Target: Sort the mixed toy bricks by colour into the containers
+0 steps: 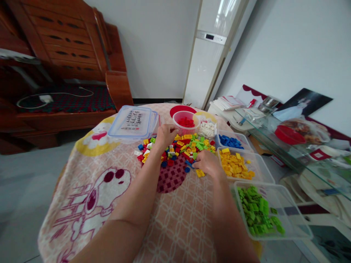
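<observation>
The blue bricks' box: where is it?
In the head view, the blue bricks' box sits right of centre, between the white bricks and the yellow bricks' box.

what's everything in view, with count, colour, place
tablecloth: 1, pink patterned, centre
mixed bricks: many, multicoloured, on tablecloth
tub: 1, clear, beyond mixed bricks
red bricks: many, red, in tub
white bricks: many, white, right of tub
boxes: 3, clear, tablecloth's right
blue bricks: many, blue, far box
yellow bricks: many, yellow, middle box
green bricks: many, green, near box
lids: 2+, blue-rimmed, tablecloth's left
bench: 1, brown, left
tall unit: 1, white, back
bowl: 1, red, right
left grip: 1, bare, at mixed bricks
right grip: 1, bare, at mixed bricks
</observation>
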`<state>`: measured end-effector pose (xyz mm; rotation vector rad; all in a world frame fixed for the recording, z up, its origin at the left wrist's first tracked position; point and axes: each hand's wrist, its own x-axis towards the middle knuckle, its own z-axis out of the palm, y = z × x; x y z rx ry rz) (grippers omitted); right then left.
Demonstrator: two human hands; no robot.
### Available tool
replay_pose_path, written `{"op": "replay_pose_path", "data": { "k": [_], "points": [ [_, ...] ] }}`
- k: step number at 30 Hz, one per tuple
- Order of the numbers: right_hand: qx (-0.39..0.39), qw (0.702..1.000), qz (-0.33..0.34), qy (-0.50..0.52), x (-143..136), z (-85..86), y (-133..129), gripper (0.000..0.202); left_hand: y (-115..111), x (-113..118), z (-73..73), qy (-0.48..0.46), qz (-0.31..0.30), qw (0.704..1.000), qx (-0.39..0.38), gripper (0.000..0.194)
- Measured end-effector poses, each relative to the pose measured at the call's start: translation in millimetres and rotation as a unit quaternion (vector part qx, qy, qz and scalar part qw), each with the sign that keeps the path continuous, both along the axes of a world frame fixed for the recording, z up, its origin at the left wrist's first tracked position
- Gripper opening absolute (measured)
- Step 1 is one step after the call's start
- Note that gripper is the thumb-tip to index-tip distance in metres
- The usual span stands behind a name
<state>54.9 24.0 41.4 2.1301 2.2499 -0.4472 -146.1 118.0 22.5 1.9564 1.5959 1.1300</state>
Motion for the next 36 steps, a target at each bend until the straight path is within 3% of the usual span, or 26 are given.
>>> {"op": "replay_pose_path", "data": {
  "k": [2,5,8,10,13,15,17,18,20,25,28,31,36],
  "points": [
    [-0.006,1.000,0.009,-0.021,-6,0.9,-1,0.011,0,-1,0.1,-0.002,0.001,1.000,-0.005,0.028],
    [0.027,0.998,0.001,0.050,-2,-3.8,1,0.011,0,-3,0.1,-0.007,0.005,1.000,-0.005,0.030],
    [0.111,0.964,-0.103,0.220,10,-14.6,10,0.014,0,-3,0.1,-0.007,0.004,1.000,-0.003,0.030],
    [0.184,0.891,-0.205,0.360,18,-22.1,18,0.031,1,-3,0.1,-0.006,0.002,1.000,0.001,0.030],
    [0.315,0.725,-0.320,0.522,31,-28.5,29,0.060,1,-2,-0.3,-0.002,0.005,1.000,0.004,0.030],
    [0.385,0.629,-0.346,0.580,39,-28.9,33,0.074,2,-2,-0.7,0.003,0.007,1.000,0.005,0.029],
    [0.423,0.580,-0.339,0.608,44,-27.1,33,0.075,2,-1,-1.2,0.007,0.007,1.000,0.003,0.029],
    [0.425,0.577,-0.328,0.615,45,-25.7,32,0.069,2,-1,-1.4,0.009,0.006,1.000,0.001,0.030],
    [0.385,0.618,-0.294,0.619,42,-22.3,28,0.051,2,0,-1.9,0.012,0.001,1.000,-0.001,0.031],
    [0.105,0.839,-0.134,0.517,19,-13.3,10,0.017,2,-2,-2.3,0.013,-0.002,1.000,0.000,0.032],
    [-0.006,0.935,-0.033,0.353,2,-9.1,2,0.005,2,-4,-1.8,0.013,0.004,1.000,0.003,0.033],
    [-0.006,0.984,0.040,0.175,-15,-9.5,-1,0.006,1,-7,-1.5,0.011,0.007,1.000,-0.003,0.034],
    [0.026,0.998,0.058,-0.016,-35,-22.1,2,0.017,2,-8,-2.5,0.009,0.012,1.000,0.000,0.034]
  ]
}}
